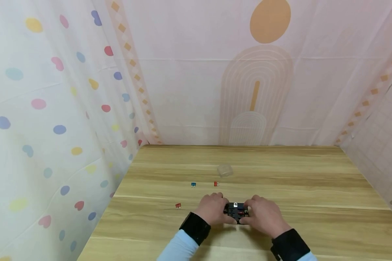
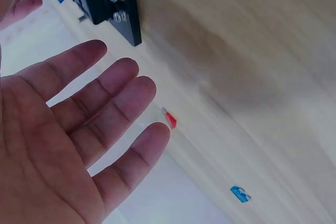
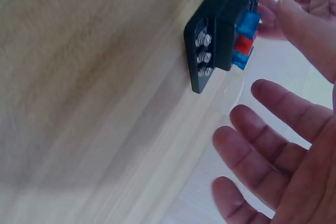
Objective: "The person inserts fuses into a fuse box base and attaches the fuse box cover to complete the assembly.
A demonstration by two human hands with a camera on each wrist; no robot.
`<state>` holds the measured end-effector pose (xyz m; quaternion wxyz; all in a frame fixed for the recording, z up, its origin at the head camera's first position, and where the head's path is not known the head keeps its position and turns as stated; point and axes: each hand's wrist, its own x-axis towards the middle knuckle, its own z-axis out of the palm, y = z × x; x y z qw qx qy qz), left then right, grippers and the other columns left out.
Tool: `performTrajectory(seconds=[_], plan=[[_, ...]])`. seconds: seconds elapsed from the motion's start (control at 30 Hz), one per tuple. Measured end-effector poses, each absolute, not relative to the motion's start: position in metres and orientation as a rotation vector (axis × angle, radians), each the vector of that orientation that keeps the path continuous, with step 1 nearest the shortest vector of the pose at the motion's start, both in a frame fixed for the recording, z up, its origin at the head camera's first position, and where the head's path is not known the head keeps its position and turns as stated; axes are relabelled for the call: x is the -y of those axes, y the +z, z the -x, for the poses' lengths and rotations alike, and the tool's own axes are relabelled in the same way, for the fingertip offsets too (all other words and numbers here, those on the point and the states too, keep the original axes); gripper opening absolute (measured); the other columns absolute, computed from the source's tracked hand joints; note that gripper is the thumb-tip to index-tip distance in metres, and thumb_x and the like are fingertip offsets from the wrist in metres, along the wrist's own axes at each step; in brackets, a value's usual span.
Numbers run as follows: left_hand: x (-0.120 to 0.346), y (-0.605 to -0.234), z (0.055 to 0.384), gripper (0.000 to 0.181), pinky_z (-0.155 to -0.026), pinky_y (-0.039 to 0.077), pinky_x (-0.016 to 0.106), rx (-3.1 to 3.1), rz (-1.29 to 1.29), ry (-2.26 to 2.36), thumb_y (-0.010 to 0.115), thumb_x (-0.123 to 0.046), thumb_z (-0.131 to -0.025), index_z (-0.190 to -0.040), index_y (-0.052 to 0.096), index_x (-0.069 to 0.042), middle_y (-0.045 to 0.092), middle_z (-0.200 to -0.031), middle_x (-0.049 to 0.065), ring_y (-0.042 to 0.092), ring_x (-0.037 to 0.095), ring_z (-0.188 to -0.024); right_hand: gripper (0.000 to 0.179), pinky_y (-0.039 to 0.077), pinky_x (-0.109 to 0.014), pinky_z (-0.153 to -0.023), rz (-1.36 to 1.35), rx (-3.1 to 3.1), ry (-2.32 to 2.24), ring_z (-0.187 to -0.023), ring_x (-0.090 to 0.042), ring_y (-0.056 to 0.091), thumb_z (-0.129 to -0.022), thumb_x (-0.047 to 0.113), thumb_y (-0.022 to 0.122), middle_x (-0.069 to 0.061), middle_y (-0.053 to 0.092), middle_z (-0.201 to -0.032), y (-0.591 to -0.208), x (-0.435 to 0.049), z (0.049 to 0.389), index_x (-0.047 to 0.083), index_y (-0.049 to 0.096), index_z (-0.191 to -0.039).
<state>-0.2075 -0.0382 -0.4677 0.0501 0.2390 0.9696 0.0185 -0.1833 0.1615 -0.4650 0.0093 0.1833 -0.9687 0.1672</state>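
Note:
A black fuse block (image 1: 236, 211) lies on the table between both hands. Blue and red blade fuses (image 3: 244, 44) sit in it, and metal screw terminals (image 3: 203, 56) line its side. At the block's left stands my left hand (image 1: 213, 209), its fingers extended and spread in the left wrist view, apart from the block there. Along the block's right is my right hand (image 1: 264, 214), with loosely bent fingers (image 3: 262, 156) below the block in the right wrist view. Both thumbs come close to the block's near side; whether they touch it is unclear.
Loose on the wooden table (image 1: 313, 181) lie a blue blade fuse (image 1: 193, 185), a red blade fuse (image 1: 216, 184) and another red fuse (image 1: 178, 206) farther left. Behind them rests a clear plastic cover (image 1: 225, 170). Patterned curtains (image 1: 183, 90) hang at the table's back and left.

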Motion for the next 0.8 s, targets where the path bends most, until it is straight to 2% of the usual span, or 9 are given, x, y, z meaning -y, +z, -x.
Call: performTrajectory(seconds=[0.2, 0.47, 0.6, 0.8], plan=[[0.044, -0.464, 0.211, 0.075, -0.072, 0.05, 0.035, -2.96, -0.694, 0.048, 0.066, -0.076, -0.075, -0.115, 0.072, -0.014, 0.063, -0.1, 0.002, 0.059, 0.018, -0.086, 0.059, 0.051, -0.043, -0.072, -0.523, 3.093, 0.533, -0.087, -0.02, 0.061, -0.069, 0.049, 0.087, -0.005, 0.063, -0.103, -0.464, -0.163, 0.185, 0.012, 0.072, -0.112], [0.056, -0.456, 0.215, 0.072, -0.075, 0.053, 0.038, -3.001, -0.646, 0.116, 0.049, -0.074, -0.088, -0.114, 0.073, -0.012, 0.066, -0.101, 0.005, 0.063, 0.022, -0.091, 0.063, 0.052, -0.049, -0.078, -0.49, 3.129, 0.551, -0.095, -0.026, 0.062, -0.069, 0.049, 0.087, -0.009, 0.063, -0.109, -0.462, -0.166, 0.188, 0.011, 0.07, -0.116], [0.065, -0.457, 0.217, 0.065, -0.078, 0.053, 0.041, -3.039, -0.588, 0.168, 0.056, -0.068, -0.088, -0.112, 0.073, -0.01, 0.066, -0.101, 0.007, 0.063, 0.024, -0.093, 0.065, 0.051, -0.051, -0.081, -0.468, 3.152, 0.574, -0.097, -0.028, 0.062, -0.068, 0.048, 0.088, -0.01, 0.063, -0.11, -0.461, -0.168, 0.189, 0.01, 0.07, -0.117], [0.081, -0.458, 0.22, 0.052, -0.076, 0.053, 0.043, -3.094, -0.511, 0.229, 0.073, -0.052, -0.084, -0.11, 0.073, -0.008, 0.066, -0.101, 0.008, 0.063, 0.025, -0.092, 0.067, 0.051, -0.051, -0.08, -0.461, 3.154, 0.571, -0.098, -0.029, 0.062, -0.067, 0.048, 0.088, -0.01, 0.063, -0.111, -0.462, -0.17, 0.189, 0.009, 0.069, -0.118]])
